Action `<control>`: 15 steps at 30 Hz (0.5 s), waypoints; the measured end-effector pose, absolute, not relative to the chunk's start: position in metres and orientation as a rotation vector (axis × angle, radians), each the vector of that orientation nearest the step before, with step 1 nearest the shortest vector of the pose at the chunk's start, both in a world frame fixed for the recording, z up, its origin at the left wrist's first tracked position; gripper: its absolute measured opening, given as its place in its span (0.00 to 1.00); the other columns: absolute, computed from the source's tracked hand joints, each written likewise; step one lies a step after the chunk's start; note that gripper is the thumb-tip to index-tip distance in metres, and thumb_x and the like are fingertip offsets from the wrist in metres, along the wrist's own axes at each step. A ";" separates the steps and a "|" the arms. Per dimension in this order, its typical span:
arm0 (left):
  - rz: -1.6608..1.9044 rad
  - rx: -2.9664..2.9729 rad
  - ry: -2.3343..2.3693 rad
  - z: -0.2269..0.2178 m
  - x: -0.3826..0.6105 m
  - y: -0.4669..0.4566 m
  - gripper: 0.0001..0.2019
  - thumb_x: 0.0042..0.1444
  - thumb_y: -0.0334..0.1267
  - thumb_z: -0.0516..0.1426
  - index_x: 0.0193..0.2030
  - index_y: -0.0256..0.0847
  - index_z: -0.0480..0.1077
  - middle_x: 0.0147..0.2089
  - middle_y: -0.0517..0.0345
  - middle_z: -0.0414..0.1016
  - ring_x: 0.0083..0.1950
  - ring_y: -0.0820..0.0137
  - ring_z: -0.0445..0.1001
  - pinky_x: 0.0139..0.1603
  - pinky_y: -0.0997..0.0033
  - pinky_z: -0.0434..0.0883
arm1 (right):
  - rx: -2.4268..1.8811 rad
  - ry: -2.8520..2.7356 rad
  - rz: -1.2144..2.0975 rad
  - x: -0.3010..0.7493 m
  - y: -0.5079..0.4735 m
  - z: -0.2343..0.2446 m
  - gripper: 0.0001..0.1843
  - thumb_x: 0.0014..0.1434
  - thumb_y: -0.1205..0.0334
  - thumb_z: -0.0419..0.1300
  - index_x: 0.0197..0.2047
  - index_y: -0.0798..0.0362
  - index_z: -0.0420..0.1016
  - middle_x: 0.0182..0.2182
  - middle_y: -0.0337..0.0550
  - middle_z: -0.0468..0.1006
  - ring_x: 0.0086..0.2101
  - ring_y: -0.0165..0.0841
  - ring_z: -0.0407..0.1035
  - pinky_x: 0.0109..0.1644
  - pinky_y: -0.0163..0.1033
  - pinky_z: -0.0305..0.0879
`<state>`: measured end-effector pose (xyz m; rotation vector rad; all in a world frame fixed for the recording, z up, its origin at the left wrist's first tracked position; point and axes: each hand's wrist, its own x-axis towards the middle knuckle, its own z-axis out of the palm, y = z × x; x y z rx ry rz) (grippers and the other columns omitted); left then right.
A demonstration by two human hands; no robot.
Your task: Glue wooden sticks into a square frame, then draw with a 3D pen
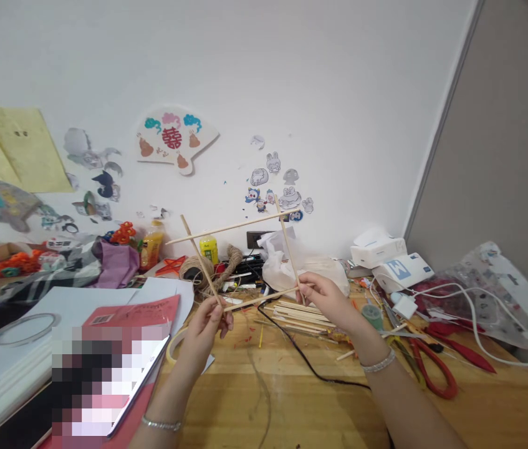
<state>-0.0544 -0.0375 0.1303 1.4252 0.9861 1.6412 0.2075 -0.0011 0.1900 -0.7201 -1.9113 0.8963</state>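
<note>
Both hands hold up a square frame of thin wooden sticks (230, 226) above the wooden table (292, 399). My left hand (207, 327) pinches the frame's lower left corner, where two sticks cross. My right hand (326, 296) pinches the lower right corner. The frame tilts, and its top stick runs up to the right in front of the wall. Below the hands lies a pile of loose wooden sticks (298, 315). A ball of brown twine (194, 269) sits behind the left hand.
A phone (105, 380) lies on red paper (151, 312) and white sheets at the left. Red-handled scissors (432, 368), white chargers with cables (404, 305), white boxes (388, 259) and a plastic bag (497, 290) crowd the right. A black cable (310, 368) crosses the table. Bottles and clutter line the wall.
</note>
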 end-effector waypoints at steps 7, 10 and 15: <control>1.663 1.412 0.982 0.131 -0.056 -0.037 0.16 0.53 0.52 0.57 0.36 0.41 0.63 0.23 0.64 0.70 0.23 0.73 0.68 0.20 0.76 0.61 | -0.731 -1.913 0.903 0.208 -0.001 0.190 0.12 0.59 0.56 0.53 0.28 0.52 0.68 0.24 0.38 0.69 0.28 0.31 0.63 0.34 0.37 0.58; 1.687 1.394 0.973 0.128 -0.057 -0.035 0.16 0.53 0.53 0.57 0.37 0.42 0.64 0.25 0.63 0.71 0.27 0.71 0.70 0.28 0.72 0.68 | -0.721 -1.914 0.944 0.211 0.000 0.188 0.11 0.59 0.54 0.54 0.33 0.53 0.68 0.27 0.39 0.71 0.31 0.32 0.66 0.36 0.38 0.61; 1.690 1.357 0.991 0.127 -0.060 -0.034 0.16 0.52 0.51 0.59 0.37 0.41 0.67 0.27 0.60 0.74 0.30 0.68 0.73 0.35 0.67 0.70 | -0.700 -1.831 1.148 0.217 -0.003 0.188 0.17 0.59 0.48 0.54 0.43 0.52 0.72 0.33 0.43 0.75 0.36 0.34 0.69 0.40 0.39 0.65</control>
